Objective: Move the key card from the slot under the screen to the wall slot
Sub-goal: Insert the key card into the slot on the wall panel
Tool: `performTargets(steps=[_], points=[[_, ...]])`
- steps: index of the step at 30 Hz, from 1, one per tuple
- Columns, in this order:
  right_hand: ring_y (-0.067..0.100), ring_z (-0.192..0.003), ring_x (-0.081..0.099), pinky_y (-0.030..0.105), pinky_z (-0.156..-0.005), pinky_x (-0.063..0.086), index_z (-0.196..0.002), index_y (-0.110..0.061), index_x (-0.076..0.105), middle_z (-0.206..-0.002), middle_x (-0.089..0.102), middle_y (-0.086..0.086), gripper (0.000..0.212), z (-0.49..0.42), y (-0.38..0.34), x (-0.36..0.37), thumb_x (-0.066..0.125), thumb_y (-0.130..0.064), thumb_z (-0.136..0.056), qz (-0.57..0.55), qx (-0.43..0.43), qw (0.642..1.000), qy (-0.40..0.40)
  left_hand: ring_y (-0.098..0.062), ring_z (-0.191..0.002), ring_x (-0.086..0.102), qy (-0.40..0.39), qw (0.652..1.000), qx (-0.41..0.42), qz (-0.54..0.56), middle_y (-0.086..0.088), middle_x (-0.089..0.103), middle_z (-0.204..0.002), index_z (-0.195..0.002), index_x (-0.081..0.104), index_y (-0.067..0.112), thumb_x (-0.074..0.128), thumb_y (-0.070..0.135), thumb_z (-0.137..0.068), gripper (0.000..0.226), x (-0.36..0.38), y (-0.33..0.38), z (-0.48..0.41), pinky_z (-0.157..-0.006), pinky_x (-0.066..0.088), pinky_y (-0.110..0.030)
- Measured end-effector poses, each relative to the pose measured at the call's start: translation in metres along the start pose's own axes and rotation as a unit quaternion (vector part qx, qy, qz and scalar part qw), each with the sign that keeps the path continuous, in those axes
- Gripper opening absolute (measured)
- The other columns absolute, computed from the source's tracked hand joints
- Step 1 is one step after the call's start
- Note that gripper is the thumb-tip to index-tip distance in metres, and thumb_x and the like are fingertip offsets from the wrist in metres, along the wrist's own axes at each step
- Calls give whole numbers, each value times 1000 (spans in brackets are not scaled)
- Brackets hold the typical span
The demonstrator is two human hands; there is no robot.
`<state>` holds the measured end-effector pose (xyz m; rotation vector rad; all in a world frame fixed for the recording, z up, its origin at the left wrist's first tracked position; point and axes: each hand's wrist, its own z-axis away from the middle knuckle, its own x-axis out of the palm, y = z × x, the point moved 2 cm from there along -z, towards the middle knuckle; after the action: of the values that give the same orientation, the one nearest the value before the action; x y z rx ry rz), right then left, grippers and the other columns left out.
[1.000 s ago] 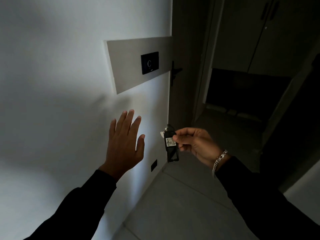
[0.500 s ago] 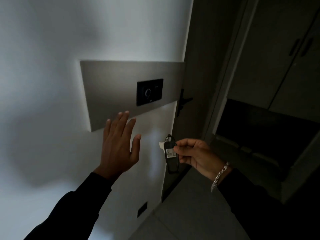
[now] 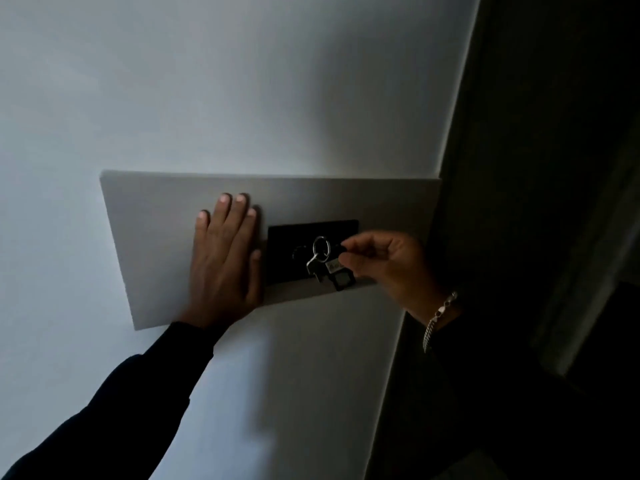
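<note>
A black wall slot unit (image 3: 287,251) sits on a grey wall panel (image 3: 156,237). My right hand (image 3: 384,265) pinches the black key card (image 3: 337,278) right in front of the unit, with a metal ring (image 3: 320,245) and a small key dangling from it. Whether the card's tip is inside the slot cannot be told in the dim light. My left hand (image 3: 225,261) lies flat with fingers spread on the panel, just left of the unit, holding nothing.
A white wall (image 3: 207,81) fills the left and top. A dark door frame (image 3: 460,202) runs down the right side of the panel, with dark space beyond it. A bracelet (image 3: 438,318) circles my right wrist.
The view has closed in on the panel. My left hand rose from the bare wall onto the panel beside the slot unit. My right hand lifted the key card up to the unit's front.
</note>
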<state>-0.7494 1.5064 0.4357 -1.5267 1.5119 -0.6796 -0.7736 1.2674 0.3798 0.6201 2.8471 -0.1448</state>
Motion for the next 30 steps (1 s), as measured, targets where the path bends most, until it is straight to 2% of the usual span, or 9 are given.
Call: performTargets(steps=[2,4,7,11,15,21,24,27,30], points=[[1,-54,62,15,-55,53,-75,-19,72,-59,71,-10,26,-25,-2,-9,73,7,-74,-8,-42,999,-8,-38,-149,29,-14,995,11,-95,-24,39,-156,-145,43,-1,39,25,-97,55,10,-4,-11,-125,12,-50],[1,-53,62,15,-54,53,-75,-20,73,-58,72,-12,26,-44,-5,-15,74,6,-74,-22,-74,997,-11,-37,-149,30,-20,981,18,-195,-21,37,-158,-148,39,2,37,30,-97,58,18,-6,-13,-124,13,-50],[4,-56,66,16,-56,55,-77,-22,74,-64,74,-11,23,-61,-5,-22,76,0,-75,-35,-101,994,-17,-34,-152,24,-17,966,22,-258,-17,31,-161,-153,32,5,36,32,-98,61,25,-6,-10,-125,12,-50],[14,-59,66,24,-60,58,-80,-19,72,-74,73,3,17,-78,3,-22,75,-2,-76,-55,-87,995,-7,-30,-155,16,-13,961,27,-276,-14,28,-163,-155,27,7,35,33,-97,64,28,-11,-11,-127,8,-49],[7,-57,65,20,-56,57,-82,-13,71,-74,69,7,14,-89,15,-20,72,0,-79,-93,-64,994,-14,-29,-155,19,-8,955,12,-296,-10,24,-166,-156,26,11,35,35,-97,64,32,-14,-7,-126,10,-52],[3,-57,64,18,-54,57,-82,-12,69,-73,68,7,15,-92,31,-19,69,3,-80,-79,-56,995,-9,-29,-155,19,-4,952,13,-306,-10,25,-165,-155,28,11,35,35,-96,64,34,-14,-7,-126,10,-51],[1,-55,63,16,-52,55,-88,-2,68,-73,66,9,10,-91,36,-18,67,5,-81,-69,-53,996,-8,-28,-155,19,3,952,13,-306,-11,28,-163,-155,30,11,35,34,-96,64,33,-12,-8,-125,10,-52],[-1,-52,61,14,-49,52,-93,6,67,-74,66,10,13,-90,40,-19,69,5,-80,-36,-65,997,-5,-28,-155,19,4,953,12,-304,-12,30,-163,-154,30,10,35,34,-96,63,32,-11,-9,-124,12,-53],[4,-61,62,14,-60,52,-93,5,69,-78,68,14,14,-88,43,-18,71,3,-79,15,-90,996,-3,-28,-155,19,5,952,13,-304,-13,30,-162,-154,31,10,35,33,-96,63,31,-11,-8,-125,12,-53]])
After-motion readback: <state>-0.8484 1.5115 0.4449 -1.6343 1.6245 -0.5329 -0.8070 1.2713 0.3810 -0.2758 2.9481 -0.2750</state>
